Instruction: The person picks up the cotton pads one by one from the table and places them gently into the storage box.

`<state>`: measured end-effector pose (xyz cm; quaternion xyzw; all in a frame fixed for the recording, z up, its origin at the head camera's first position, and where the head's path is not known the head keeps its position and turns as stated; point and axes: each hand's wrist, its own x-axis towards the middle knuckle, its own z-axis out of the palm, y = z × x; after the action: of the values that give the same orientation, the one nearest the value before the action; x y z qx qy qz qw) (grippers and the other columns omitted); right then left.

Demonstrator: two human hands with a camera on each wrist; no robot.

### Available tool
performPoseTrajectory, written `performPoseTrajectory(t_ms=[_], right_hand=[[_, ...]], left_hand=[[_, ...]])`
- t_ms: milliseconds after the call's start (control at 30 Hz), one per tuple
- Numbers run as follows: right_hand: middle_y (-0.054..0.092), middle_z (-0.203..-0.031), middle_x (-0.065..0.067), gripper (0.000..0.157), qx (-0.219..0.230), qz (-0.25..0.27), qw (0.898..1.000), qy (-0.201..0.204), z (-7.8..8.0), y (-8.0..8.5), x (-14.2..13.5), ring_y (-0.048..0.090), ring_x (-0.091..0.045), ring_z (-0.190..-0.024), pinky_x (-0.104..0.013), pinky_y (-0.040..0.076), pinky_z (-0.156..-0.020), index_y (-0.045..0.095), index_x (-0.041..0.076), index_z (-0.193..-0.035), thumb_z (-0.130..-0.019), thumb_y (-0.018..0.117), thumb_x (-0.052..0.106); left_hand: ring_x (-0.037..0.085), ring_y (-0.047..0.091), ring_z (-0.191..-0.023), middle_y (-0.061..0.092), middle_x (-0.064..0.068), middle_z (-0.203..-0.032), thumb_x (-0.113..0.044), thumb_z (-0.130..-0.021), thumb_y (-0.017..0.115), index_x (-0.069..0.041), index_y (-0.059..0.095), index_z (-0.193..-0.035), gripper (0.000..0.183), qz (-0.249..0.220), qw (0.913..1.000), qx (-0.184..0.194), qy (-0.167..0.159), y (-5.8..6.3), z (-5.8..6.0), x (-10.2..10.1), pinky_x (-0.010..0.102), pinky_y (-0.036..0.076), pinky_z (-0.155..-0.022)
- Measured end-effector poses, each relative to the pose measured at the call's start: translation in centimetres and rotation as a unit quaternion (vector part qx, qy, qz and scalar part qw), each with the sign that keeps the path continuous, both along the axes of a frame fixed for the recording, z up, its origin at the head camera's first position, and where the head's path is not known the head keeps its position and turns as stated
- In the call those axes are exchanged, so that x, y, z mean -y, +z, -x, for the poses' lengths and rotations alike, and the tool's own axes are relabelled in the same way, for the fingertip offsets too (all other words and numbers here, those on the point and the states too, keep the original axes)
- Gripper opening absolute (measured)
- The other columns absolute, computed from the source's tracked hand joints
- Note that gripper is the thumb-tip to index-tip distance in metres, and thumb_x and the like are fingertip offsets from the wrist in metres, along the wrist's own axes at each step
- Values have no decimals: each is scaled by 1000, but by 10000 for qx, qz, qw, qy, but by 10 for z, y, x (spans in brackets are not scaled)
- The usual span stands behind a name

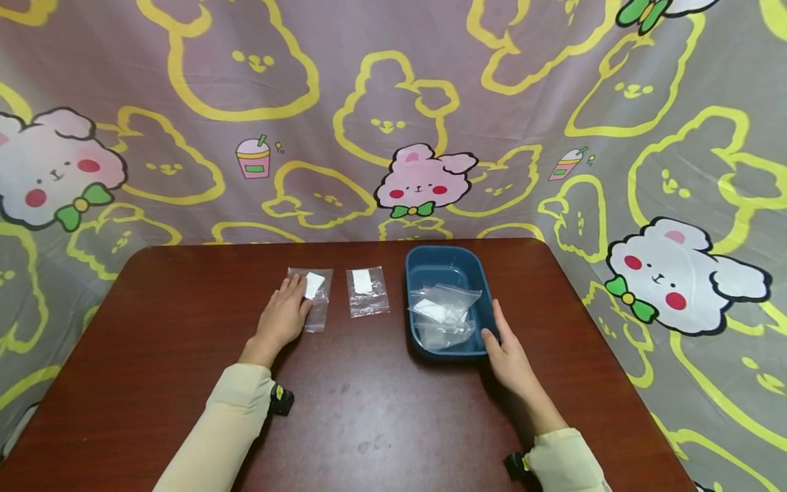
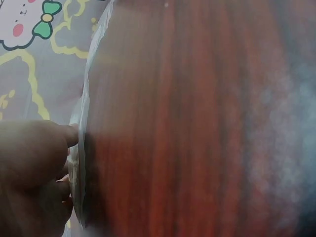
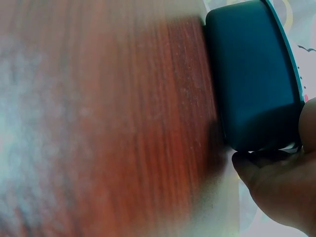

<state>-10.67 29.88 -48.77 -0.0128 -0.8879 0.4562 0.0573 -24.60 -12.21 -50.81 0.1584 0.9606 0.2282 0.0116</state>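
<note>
- Plastic bag (image 1: 318, 301) with a small white piece (image 1: 315, 283) inside: it lies well to the left of the box (image 1: 441, 268), on the surface (image 1: 363, 396), partly under the left hand (image 1: 281, 318).
- Left fingers: nearly straight, side by side over the bag's left part, with the thumb on the side facing the box. The left wrist view shows them against the bag's edge; whether they pinch it, I cannot make out for certain.
- Right hand (image 1: 513, 355): its fingers are clamped on the box near its closer right corner, thumb at the rim and the others along the outer wall.
- Second bag (image 1: 369, 299): flat between the first bag and the box, apart from both, with no hand on it. It too has a white piece (image 1: 362, 281) inside.
- Heaped bags (image 1: 445, 318): inside the box, in its nearer half, seemingly two that overlap; the clear film makes an exact count hard. The box's farther half shows bare floor.
- Progress, as a judgement: roughly halfway. The heaped bags are in; two others remain outside, to the left of the box, one of them touched and the other not.
- Curtain (image 1: 393, 41): patterned, hanging beyond the box.
</note>
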Motion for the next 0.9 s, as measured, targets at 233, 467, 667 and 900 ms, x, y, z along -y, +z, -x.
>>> performPoseTrajectory(t_ms=[233,467,667,900], right_hand=[[16,-166,-16,66,-11,38,10000,43,0,2,0,15,-32,-151,-55,16,-120,12,10,-162,-107,47,11],[15,-166,-15,65,12,6,10000,21,0,1,0,15,-32,-152,-55,16,-120,12,9,-162,-107,46,11],[16,-166,-16,65,-24,38,10000,52,0,3,0,15,-32,-152,-56,16,-120,12,7,-162,-107,47,11],[15,-166,-16,66,-29,78,9999,64,-1,4,0,15,-32,-152,-55,16,-120,12,8,-162,-107,48,10]], left_hand=[[44,17,-149,24,30,-159,-17,-106,48,8,32,-152,55,69,10000,40,-18,0,1,-1,54,15,-121],[47,19,-147,25,34,-156,-13,-105,50,14,34,-149,54,-16,9999,-117,-73,1,0,-2,56,18,-120],[47,19,-147,24,35,-156,-11,-105,50,15,33,-148,53,-124,9999,-85,-49,2,-1,-3,56,18,-120],[47,22,-146,27,34,-155,-9,-104,50,15,35,-147,52,-245,9996,-109,18,1,-2,-5,56,19,-119]])
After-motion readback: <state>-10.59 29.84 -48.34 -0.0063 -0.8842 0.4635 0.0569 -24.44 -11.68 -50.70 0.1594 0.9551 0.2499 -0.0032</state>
